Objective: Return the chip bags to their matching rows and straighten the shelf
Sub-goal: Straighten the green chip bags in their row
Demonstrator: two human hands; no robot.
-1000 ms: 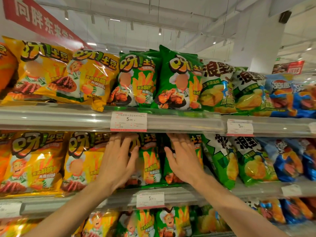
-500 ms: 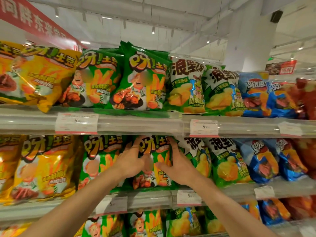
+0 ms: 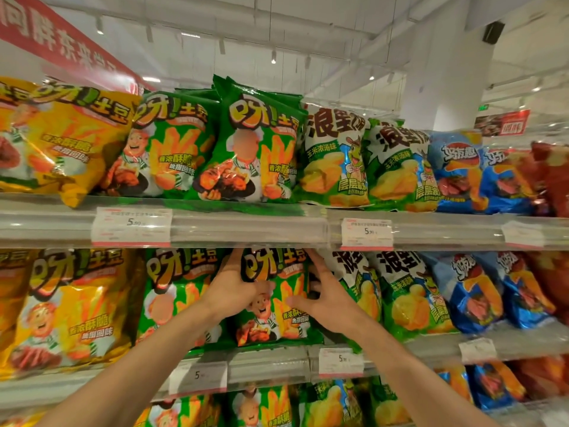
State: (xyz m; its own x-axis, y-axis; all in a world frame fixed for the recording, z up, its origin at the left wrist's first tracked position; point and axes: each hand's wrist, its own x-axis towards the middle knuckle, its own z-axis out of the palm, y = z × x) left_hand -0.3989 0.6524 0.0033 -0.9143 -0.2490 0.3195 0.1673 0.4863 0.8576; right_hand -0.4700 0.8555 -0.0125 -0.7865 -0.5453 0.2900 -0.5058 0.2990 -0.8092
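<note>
A green chip bag (image 3: 274, 306) with a chef picture stands upright in the middle shelf's green row. My left hand (image 3: 235, 289) grips its left edge, and my right hand (image 3: 323, 295) grips its right edge, fingers behind the bag. Another green bag (image 3: 172, 300) stands to its left, then yellow bags (image 3: 74, 306). Green-and-white corn chip bags (image 3: 406, 300) stand to the right, then blue bags (image 3: 480, 291). The top shelf repeats the order: yellow bags (image 3: 70, 140), green bags (image 3: 246, 149), corn bags (image 3: 335, 155), blue bags (image 3: 458, 171).
Clear shelf rails (image 3: 246, 223) with price tags (image 3: 131, 226) run under each row. A lower shelf holds more green bags (image 3: 261, 408) and blue ones. Red bags (image 3: 551, 177) sit at the far right. A red banner (image 3: 55, 41) hangs at the upper left.
The view has shifted right along the shelf. Both hands went from lying flat on the green bags to clasping one green bag by its two sides.
</note>
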